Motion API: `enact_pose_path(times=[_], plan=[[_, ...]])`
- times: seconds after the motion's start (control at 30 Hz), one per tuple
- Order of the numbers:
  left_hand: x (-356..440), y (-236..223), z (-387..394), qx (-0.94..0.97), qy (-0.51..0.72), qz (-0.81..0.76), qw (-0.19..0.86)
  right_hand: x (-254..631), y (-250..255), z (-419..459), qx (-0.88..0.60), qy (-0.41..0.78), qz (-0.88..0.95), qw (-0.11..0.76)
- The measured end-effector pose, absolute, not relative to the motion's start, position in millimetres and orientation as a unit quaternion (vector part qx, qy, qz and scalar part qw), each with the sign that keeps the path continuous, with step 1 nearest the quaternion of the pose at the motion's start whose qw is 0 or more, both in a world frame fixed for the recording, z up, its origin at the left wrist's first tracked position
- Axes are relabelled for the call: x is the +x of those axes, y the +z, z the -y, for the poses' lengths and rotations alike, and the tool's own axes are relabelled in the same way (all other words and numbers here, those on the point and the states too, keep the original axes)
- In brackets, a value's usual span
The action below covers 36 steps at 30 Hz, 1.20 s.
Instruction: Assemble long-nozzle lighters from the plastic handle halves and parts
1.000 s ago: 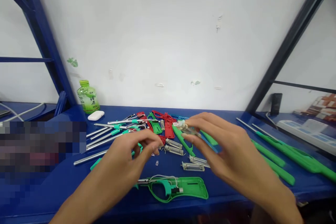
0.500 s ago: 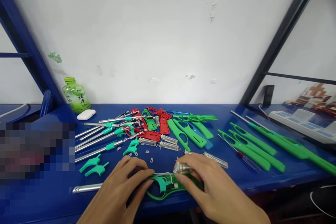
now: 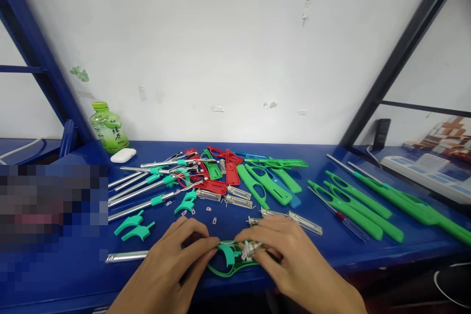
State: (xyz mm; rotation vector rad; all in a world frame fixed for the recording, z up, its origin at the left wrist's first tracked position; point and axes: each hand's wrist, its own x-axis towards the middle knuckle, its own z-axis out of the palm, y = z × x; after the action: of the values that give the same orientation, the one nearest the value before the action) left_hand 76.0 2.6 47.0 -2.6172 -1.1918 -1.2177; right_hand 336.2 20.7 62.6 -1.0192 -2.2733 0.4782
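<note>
At the front edge of the table lies a green half-shell of a long-necked lighter [image 3: 221, 273], its hollow side up. My left hand [image 3: 180, 257] pinches its neck end between thumb and fingers, where a silver tube [image 3: 127, 256] sticks out to the left. A teal trigger [image 3: 229, 255] sits inside the shell, with a thin white wire running past it. My right hand [image 3: 290, 252] grips a clear fuel tank [image 3: 251, 248] with a metal valve end, down at the shell's handle. The fingers hide most of the tank and the handle.
Beyond my hands lie loose teal triggers [image 3: 138, 230], silver tubes [image 3: 142, 197], red shells [image 3: 232, 169] and clear tanks [image 3: 305, 222]. Green shells [image 3: 270, 185] and a screwdriver [image 3: 349, 225] lie rightward. A green bottle [image 3: 110, 130] and white case [image 3: 123, 155] stand back left.
My right hand has lowered the fuel tank into the handle area of the green shell, its valve end now close to the trigger. My left hand keeps its hold. The view has shifted slightly.
</note>
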Motion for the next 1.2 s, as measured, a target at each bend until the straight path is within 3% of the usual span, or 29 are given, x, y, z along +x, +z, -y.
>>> enact_pose_path(times=[0.4, 0.7, 0.83, 1.2], plan=[[79, 55, -4, -0.841, -0.377, 0.388, 0.014, 339, 60, -27, -0.361, 0.162, 0.864, 0.312], [75, 55, 0, -0.860, -0.331, 0.383, 0.063, 349, 63, -29, -0.378, 0.178, 0.878, 0.235], [73, 55, 0, -0.874, -0.303, 0.368, 0.094, 350, 64, -30, -0.361, 0.191, 0.872, 0.269], [72, 51, -1, -0.865, -0.338, 0.360, 0.086, 347, 54, -33, -0.325, 0.074, 0.896, 0.292]])
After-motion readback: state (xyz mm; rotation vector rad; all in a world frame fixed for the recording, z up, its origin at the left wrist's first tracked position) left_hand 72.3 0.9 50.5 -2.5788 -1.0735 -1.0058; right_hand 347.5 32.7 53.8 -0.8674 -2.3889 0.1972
